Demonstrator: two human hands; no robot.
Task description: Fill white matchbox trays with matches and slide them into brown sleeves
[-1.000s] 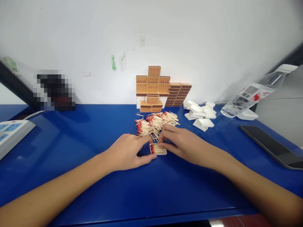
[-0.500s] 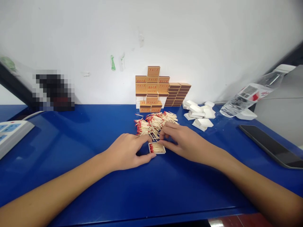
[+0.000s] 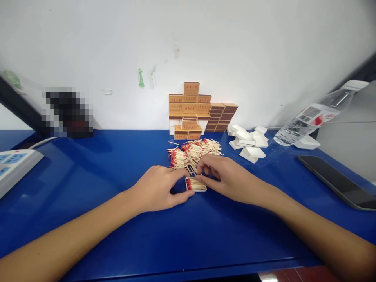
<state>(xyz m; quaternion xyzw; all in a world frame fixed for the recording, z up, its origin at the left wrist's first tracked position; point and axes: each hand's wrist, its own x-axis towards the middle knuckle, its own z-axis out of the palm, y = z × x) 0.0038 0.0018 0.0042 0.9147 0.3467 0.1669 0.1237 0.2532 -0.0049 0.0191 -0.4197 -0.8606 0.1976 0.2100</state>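
Observation:
A small white matchbox tray (image 3: 196, 184) filled with red-tipped matches lies on the blue table (image 3: 117, 231). My left hand (image 3: 157, 188) grips the tray's left end between thumb and forefinger. My right hand (image 3: 223, 174) rests at the tray's right side, fingers curled and pinched over the matches in it. Just behind the hands lies a loose heap of matches (image 3: 192, 152).
Stacked brown matchboxes (image 3: 195, 109) stand against the white wall. Several empty white trays (image 3: 249, 142) lie to the right. A tipped plastic water bottle (image 3: 311, 117) and a dark phone (image 3: 337, 182) sit at the far right. A white power strip (image 3: 14, 164) is at the left edge.
My right hand's fingers have curled in closer over the tray's right end. My left hand and the tray have hardly moved.

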